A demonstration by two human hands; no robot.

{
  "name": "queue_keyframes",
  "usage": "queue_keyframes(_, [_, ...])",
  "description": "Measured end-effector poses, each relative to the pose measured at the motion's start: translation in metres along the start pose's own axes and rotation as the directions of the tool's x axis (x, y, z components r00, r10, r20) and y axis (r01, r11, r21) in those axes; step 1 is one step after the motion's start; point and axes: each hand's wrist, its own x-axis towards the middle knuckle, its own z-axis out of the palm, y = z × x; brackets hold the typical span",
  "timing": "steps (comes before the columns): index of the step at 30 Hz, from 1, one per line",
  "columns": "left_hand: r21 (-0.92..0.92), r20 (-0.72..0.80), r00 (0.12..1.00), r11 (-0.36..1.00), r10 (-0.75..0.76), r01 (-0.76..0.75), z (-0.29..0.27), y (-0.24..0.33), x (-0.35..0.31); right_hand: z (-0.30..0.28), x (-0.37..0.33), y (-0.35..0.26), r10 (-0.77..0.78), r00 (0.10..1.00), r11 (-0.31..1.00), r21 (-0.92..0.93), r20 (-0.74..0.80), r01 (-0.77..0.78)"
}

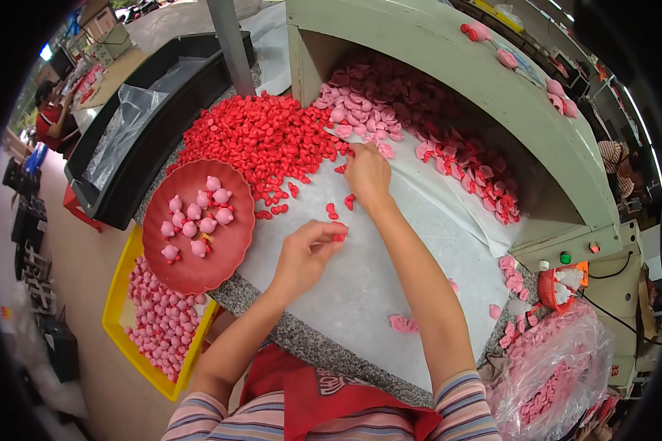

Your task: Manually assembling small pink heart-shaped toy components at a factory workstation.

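My left hand (301, 259) is over the white sheet, thumb and fingers pinching a small red plastic piece (339, 237). Farther off, my right hand (368, 175) reaches the edge of a heap of small red pieces (265, 132). Its fingers are bent together around a red piece (350, 149), which they partly hide. Between the hands, a few red pieces (332, 212) shaped like joined double blobs lie loose. To the left, a red scalloped dish (232, 272) holds several round pink figures (224, 215) with red parts.
A yellow bin (118, 294) of pink figures stands below the dish. Pink shell pieces (360, 110) lie inside the pale green machine (493, 81). Beside it are a red basket (548, 287) and a clear bag (566, 367) of pink pieces. A black tray (118, 198) is at far left.
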Motion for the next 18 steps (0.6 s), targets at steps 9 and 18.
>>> queue_keyframes(9, [0.741, -0.116, 0.872, 0.626, 0.476, -0.244, -0.007, 0.010, 0.035, -0.005, -0.003, 0.019, 0.025, 0.999, 0.999, 0.039, 0.030, -0.026])
queue_keyframes(18, [0.764, -0.199, 0.910, 0.639, 0.364, -0.089, 0.055, -0.014, 0.192, -0.130, -0.118, 0.065, 0.346, 0.688, 0.124, 0.695, 0.639, -0.708])
